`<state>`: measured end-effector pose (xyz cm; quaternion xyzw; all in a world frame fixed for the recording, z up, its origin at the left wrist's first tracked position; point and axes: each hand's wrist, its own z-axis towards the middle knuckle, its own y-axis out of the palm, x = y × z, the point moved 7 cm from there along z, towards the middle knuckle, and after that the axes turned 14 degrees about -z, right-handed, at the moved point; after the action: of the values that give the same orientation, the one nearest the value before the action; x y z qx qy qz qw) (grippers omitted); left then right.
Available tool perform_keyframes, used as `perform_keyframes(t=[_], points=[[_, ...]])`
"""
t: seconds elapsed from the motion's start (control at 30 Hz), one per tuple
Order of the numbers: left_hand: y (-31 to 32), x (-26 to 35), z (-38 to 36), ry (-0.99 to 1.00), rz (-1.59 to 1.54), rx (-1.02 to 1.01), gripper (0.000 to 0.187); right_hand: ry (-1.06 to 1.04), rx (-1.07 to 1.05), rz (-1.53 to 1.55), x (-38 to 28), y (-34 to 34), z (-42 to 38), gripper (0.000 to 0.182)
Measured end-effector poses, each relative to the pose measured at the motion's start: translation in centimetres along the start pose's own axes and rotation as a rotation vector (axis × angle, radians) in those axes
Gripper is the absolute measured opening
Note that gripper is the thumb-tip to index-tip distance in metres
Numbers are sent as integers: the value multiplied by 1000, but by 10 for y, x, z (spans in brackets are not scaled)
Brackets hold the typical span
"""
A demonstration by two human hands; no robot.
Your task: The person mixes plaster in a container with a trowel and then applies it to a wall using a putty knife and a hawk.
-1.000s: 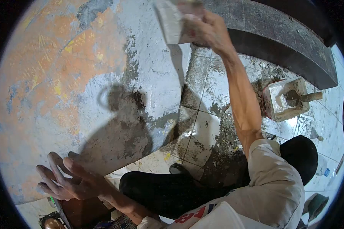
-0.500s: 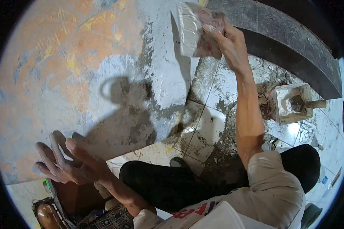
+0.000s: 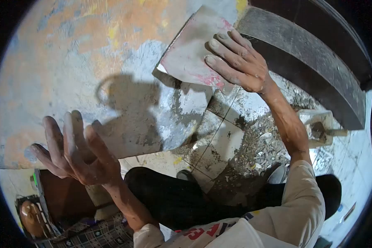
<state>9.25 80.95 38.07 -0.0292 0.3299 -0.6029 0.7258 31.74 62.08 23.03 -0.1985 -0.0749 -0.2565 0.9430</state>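
My right hand (image 3: pixel 242 64) holds a thin, flat, whitish-grey sheet (image 3: pixel 190 53) with pink-red smears. Its fingers lie stretched over the near face, while the thumb is hidden behind. The sheet is tilted and overlaps the lower edge of the patchy orange and grey wall (image 3: pixel 70 70), which has fresh grey plaster near its corner. On the left, my left hand (image 3: pixel 78 155) is open, fingers spread and dusty, holding nothing in front of the wall's bottom edge. Shadows of my head and arm fall on the wall.
A whitish square tub (image 3: pixel 322 118) with a handled tool inside stands at right, below a dark curved ledge (image 3: pixel 301 58). Crumbled debris (image 3: pixel 256 149) covers the tiled floor. A brown open box (image 3: pixel 66 198) lies at lower left, beside a checked cloth (image 3: pixel 105 235).
My right hand has turned over, so its back and the sheet's smeared face now show. The sheet has swung and moved slightly down. My left hand has risen in view, fingers pointing up.
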Motion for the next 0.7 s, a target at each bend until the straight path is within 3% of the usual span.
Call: perform_keyframes(t=[0.17,0.33,0.47,0.6,0.67,0.7], points=[[7,1,4,52,92,-51,19,-127,-88,90,-9,63,-19,53],[13,2,6,91,124,60,27,6,-197,233,-12,100,-58,53],[11,6,8,94,137,71,27,58,-361,276,-15,81,-100,59],[7,2,8,26,147,64,26,56,-246,111,7,56,-129,65],[8,2,5,-3,143,59,25,361,-67,35,40,30,-104,61],[8,3,4,-6,127,64,24,368,-76,39,45,28,-87,61]])
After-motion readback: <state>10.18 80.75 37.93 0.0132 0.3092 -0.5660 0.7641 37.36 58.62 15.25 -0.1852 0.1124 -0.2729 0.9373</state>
